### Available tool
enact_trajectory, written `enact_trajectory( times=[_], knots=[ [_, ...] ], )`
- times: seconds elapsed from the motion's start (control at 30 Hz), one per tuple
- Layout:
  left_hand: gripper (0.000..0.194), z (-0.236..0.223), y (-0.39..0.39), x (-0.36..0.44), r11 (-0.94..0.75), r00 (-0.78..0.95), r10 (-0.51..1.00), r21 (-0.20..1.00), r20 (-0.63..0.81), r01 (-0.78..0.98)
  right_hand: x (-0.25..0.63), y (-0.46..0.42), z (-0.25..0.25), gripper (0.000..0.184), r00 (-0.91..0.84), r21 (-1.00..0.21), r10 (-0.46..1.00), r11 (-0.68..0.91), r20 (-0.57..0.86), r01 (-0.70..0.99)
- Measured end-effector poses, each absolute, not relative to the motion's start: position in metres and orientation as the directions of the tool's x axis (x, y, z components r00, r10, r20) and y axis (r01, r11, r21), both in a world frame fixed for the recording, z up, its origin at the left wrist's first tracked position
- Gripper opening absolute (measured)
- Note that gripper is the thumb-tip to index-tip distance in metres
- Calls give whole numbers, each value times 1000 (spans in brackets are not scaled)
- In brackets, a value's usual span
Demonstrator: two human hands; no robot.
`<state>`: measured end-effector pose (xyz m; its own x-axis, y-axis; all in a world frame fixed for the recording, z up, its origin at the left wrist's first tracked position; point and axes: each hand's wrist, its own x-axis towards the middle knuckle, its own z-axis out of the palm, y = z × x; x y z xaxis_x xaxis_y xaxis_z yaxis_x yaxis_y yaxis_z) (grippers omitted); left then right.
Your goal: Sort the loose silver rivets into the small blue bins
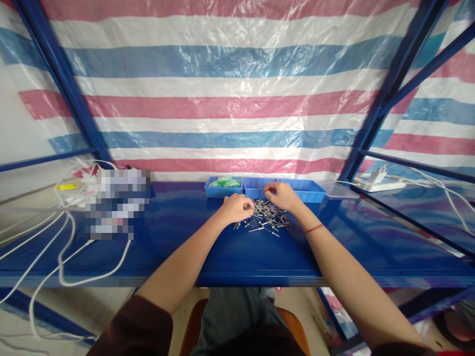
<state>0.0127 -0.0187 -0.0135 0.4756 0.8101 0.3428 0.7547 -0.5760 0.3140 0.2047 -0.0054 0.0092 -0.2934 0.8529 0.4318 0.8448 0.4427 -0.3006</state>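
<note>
Current step, as judged: hand-sorting or gathering of loose blind rivets [272,216], heaped at centre of frame on the blue tabletop [260,262]. Left hand [234,207], at left edge of heap: fingers curled around apparent rivets, metal ends exposed. Right hand [284,196], at upper right of heap, near middle blue bin [254,194]: fingers bent inward; cannot tell if pinching anything. For any further pick-up, separate crossed stems first; maintain left-hand closure to prevent spillage.
</note>
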Motion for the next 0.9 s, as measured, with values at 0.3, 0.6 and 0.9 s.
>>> enact_trajectory(
  times=[0.3,0.6,0.9],
  knots=[
    [17,-17,-21,16,-697,636,708,158,308,699,194,-28,15,20,-541,-401,807,589,238,702],
    [20,-17,-29,26,-780,725,613,90,314,620,195,-27,16,22,-507,-355,791,608,342,710],
    [19,-10,-34,29,-815,776,556,13,298,579,198,-23,14,22,-518,-352,780,622,350,699]
  ],
)
